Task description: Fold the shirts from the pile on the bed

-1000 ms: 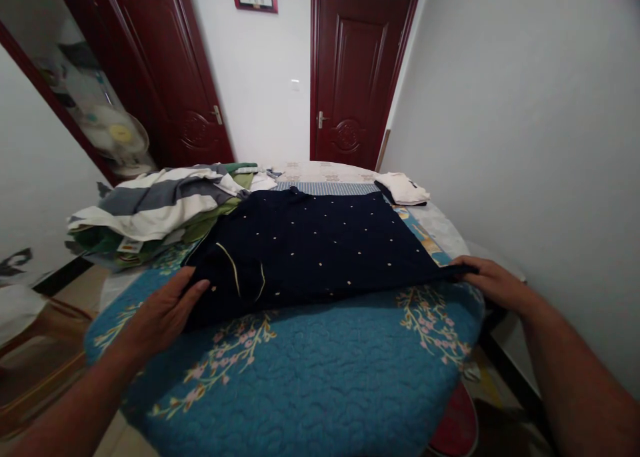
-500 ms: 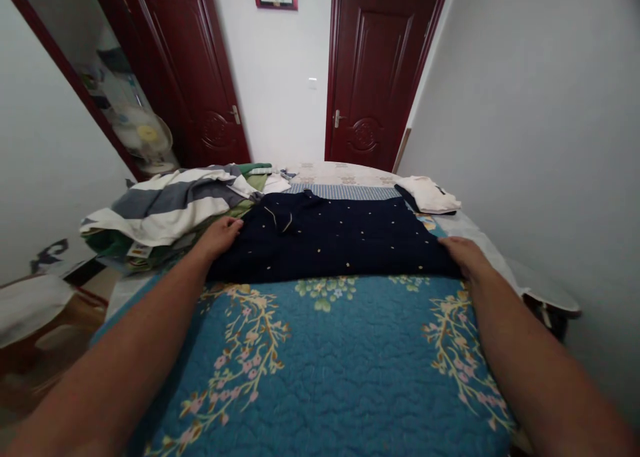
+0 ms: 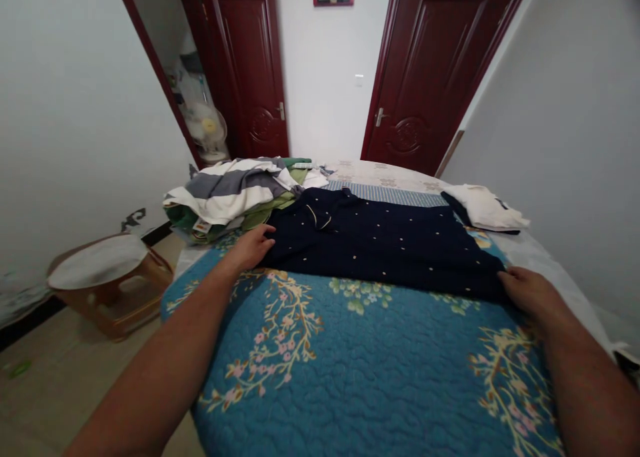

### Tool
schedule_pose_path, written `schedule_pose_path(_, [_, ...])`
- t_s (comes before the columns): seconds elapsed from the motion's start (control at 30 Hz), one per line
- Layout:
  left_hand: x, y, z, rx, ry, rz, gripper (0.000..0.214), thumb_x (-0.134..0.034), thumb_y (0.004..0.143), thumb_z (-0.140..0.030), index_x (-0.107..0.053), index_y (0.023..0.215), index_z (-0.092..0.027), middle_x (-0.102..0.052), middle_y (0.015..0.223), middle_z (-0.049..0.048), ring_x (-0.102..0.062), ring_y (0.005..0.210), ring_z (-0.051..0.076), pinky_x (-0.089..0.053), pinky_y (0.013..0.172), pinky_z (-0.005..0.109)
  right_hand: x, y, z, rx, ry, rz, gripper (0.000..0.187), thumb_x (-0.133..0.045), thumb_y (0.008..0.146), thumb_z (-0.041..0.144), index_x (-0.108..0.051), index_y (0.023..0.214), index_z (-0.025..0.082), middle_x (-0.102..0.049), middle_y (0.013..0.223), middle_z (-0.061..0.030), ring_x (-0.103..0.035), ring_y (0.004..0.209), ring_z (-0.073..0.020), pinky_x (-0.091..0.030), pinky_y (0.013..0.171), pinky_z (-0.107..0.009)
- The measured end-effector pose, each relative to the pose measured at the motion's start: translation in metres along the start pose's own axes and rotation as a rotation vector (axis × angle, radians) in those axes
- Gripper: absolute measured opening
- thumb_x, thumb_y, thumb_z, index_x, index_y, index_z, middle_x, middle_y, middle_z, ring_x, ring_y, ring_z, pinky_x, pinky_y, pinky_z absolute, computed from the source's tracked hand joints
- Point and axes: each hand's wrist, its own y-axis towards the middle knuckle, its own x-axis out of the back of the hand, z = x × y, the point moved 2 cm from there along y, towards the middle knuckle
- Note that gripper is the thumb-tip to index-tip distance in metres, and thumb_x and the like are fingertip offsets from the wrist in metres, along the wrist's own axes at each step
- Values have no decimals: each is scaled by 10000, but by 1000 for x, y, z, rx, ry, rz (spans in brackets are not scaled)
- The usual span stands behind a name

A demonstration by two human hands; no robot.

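A dark navy garment [image 3: 390,243] with small pale dots lies folded across a bed covered by a blue floral quilt [image 3: 360,370]. My left hand [image 3: 250,247] rests at the garment's left near corner, fingers curled onto the cloth edge. At the right near corner my right hand [image 3: 530,290] presses on the fabric edge with its fingers closed over it. Both forearms reach forward over the quilt.
A pile of clothes topped by a grey and white striped shirt [image 3: 230,193] sits at the bed's left. A white folded garment [image 3: 487,207] lies at the far right. A low wooden stool [image 3: 107,277] stands on the floor at left. Two dark red doors and a fan [image 3: 210,130] are behind.
The garment's near half has been folded away from me, so more quilt shows in front. Both hands moved forward with the fold, and the view has swung left.
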Motion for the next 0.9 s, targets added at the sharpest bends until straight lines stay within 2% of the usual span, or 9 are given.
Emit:
schedule_pose_path(0.1, [-6, -1, 4, -12, 67, -137, 439, -514, 993, -296, -639, 1401, -190, -755, 989, 74, -704, 948, 245, -516, 907, 348, -1, 10, -9, 28, -7, 56, 242, -562, 810, 432, -715, 669, 307, -773, 940, -235, -724, 853, -333, -488, 734, -449])
schedule_pose_path(0.17, [-8, 0, 6, 10, 117, -154, 416, -525, 1002, -266, -643, 1393, -184, -769, 1031, 93, -714, 996, 255, -512, 947, 357, -1, 18, -20, 23, -31, 35, 227, -561, 780, 447, -717, 677, 319, -771, 994, -258, -724, 889, -343, -477, 761, -470])
schedule_pose_path(0.3, [-9, 0, 6, 21, 223, -64, 380, -573, 1006, -275, -679, 1358, -176, -785, 1137, 122, -723, 1087, 267, -510, 1001, 358, -6, 27, -31, 16, -106, 100, 185, -581, 733, 408, -681, 605, 320, -764, 1012, -281, -736, 919, -341, -477, 799, -485])
schedule_pose_path(0.47, [-4, -3, 0, 72, 459, -48, 386, -549, 1029, -344, -677, 1368, -212, -784, 1228, 145, -732, 1152, 297, -529, 996, 374, -2, 12, -11, 51, -248, 133, 266, -545, 877, 350, -685, 657, 300, -764, 1051, -267, -750, 994, -318, -503, 842, -451])
schedule_pose_path(0.57, [0, -6, -5, 106, 618, 2, 392, -507, 1038, -396, -686, 1340, -222, -783, 1217, 178, -742, 1135, 340, -553, 935, 401, 7, -1, 4, 48, -342, 171, 301, -515, 971, 326, -715, 754, 262, -766, 1129, -259, -748, 1054, -325, -519, 864, -423])
schedule_pose_path(0.7, [3, -7, -5, 90, 689, 82, 434, -424, 1047, -399, -685, 1316, -181, -776, 1201, 222, -747, 1113, 395, -569, 885, 453, 15, -14, 13, 70, -367, 163, 375, -460, 1056, 373, -772, 1000, 172, -759, 1194, -254, -729, 1146, -335, -523, 928, -395])
schedule_pose_path(0.8, [2, -1, 3, 104, 695, 137, 498, -351, 1057, -404, -659, 1376, -177, -759, 1252, 240, -742, 1120, 418, -564, 880, 487, 19, -22, 15, 57, -355, 135, 452, -433, 1081, 421, -769, 1158, 128, -750, 1254, -246, -712, 1208, -320, -517, 972, -372])
schedule_pose_path(0.9, [1, 7, 10, 134, 716, 181, 556, -300, 1064, -430, -636, 1433, -185, -747, 1295, 240, -737, 1135, 416, -553, 904, 503, 24, -30, 21, -8, -338, 104, 461, -447, 1072, 421, -770, 1216, 125, -758, 1247, -235, -713, 1215, -308, -521, 987, -364])
